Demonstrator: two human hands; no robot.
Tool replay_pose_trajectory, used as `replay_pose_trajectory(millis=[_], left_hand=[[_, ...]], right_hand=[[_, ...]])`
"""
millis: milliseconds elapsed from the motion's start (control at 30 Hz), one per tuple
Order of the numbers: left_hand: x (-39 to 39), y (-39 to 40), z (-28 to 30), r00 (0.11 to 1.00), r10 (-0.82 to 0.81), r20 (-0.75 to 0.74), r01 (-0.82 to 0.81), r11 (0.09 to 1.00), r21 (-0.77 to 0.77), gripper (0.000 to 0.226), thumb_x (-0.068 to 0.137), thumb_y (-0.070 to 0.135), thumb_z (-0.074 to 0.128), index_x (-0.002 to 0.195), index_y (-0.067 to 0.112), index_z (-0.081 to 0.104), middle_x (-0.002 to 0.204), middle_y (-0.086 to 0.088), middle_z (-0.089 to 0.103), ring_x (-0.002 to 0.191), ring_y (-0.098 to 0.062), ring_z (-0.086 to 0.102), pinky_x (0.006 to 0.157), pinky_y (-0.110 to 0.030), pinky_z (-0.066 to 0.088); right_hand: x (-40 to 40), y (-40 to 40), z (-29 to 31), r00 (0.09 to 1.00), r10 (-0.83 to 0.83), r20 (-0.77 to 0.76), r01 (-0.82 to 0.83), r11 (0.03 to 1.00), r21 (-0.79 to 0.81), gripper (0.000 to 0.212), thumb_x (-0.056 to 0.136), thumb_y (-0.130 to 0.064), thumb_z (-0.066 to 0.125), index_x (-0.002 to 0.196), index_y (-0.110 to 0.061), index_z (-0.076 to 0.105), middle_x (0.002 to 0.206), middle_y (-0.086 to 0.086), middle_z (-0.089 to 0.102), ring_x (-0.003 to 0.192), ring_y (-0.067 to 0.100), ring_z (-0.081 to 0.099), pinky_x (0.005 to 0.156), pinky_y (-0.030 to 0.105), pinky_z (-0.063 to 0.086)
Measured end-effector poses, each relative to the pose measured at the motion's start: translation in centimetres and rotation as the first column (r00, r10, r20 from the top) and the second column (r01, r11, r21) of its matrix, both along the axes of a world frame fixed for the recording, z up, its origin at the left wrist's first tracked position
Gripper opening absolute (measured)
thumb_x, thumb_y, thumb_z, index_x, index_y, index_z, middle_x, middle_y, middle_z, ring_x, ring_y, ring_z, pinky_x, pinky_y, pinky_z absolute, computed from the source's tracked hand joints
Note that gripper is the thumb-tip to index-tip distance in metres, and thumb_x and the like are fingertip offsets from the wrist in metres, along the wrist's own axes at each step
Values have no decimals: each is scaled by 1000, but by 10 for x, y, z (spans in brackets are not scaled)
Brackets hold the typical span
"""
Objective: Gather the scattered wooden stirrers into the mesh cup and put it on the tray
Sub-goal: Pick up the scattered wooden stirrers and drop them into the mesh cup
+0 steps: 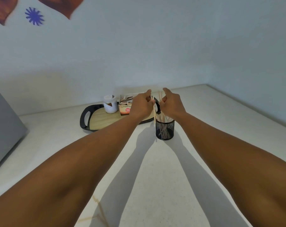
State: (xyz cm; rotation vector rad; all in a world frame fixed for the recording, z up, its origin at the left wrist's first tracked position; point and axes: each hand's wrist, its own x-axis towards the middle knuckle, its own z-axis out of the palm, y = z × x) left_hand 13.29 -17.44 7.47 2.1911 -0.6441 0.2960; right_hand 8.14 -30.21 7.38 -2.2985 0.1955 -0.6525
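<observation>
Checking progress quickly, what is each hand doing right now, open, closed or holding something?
Left hand: closed, pinching wooden stirrers above the mesh cup.
Right hand: fingers curled around stirrers standing in the cup.

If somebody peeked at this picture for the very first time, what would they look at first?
Probably the two long bare arms reaching out across the white counter. In the middle, the left hand and right hand pinch thin wooden stirrers just above a black mesh cup that already holds some. Behind the cup on the left lies a black-rimmed tray with a white jar and a small box.
</observation>
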Motion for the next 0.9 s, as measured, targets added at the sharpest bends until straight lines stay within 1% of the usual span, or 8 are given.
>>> replay_pose_trajectory(millis=[100,200,333,500,600,700,800,900], left_hand=[[2,-16,1,1000,-7,-1,7,1000,9,52,99,16,58,149,12,44,92,-8,72,94,-19,64,87,-26,45],[2,-28,-2,1000,-26,13,26,1000,-5,50,100,16,57,148,14,46,98,-6,74,96,-16,65,91,-26,45],[4,-37,-9,999,1,37,0,1000,-10,48,98,17,59,145,16,52,105,-5,76,109,-17,67,95,-26,43],[4,-41,-15,997,61,52,-57,995,-83,42,99,19,60,141,17,57,107,-4,75,102,-16,68,90,-19,40],[4,-42,-18,996,62,62,-54,992,-115,39,98,17,61,137,18,61,103,-3,75,92,-13,68,89,-22,46],[6,-43,-23,995,68,75,-58,990,-130,34,98,17,61,132,19,65,101,-1,75,85,-9,64,86,-26,51],[5,-43,-26,995,77,65,-68,989,-127,33,98,19,61,132,19,65,106,-2,74,88,-10,65,85,-24,48],[5,-44,-32,996,81,39,-78,994,-76,34,97,20,63,131,18,66,108,-4,74,98,-16,69,90,-30,51]], right_hand=[[1,-10,-3,999,-46,-5,46,999,-6,46,93,-8,58,138,-4,51,108,15,69,99,27,67,78,23,45],[-1,-16,-6,997,-77,11,77,997,-8,34,94,-7,58,127,-1,60,102,16,71,93,28,67,75,24,45],[1,-23,-13,992,-122,17,123,992,-14,27,94,-8,58,118,2,64,101,18,71,92,30,68,78,29,50],[7,-27,-20,989,-144,18,144,989,26,38,93,-9,61,130,-1,58,106,15,71,97,26,68,78,21,43],[9,-28,-23,989,-145,21,144,989,45,43,92,-10,62,134,-3,55,107,15,71,96,26,69,78,21,45],[12,-28,-27,990,-142,24,141,989,53,42,91,-9,62,132,-3,55,99,14,72,91,25,69,74,22,46],[16,-27,-32,990,-140,18,139,990,39,42,91,-10,62,132,-4,55,95,12,72,88,25,69,77,28,51],[18,-27,-37,994,-105,-41,105,994,-3,44,90,-14,64,132,-5,56,108,14,70,97,27,68,83,32,52]])
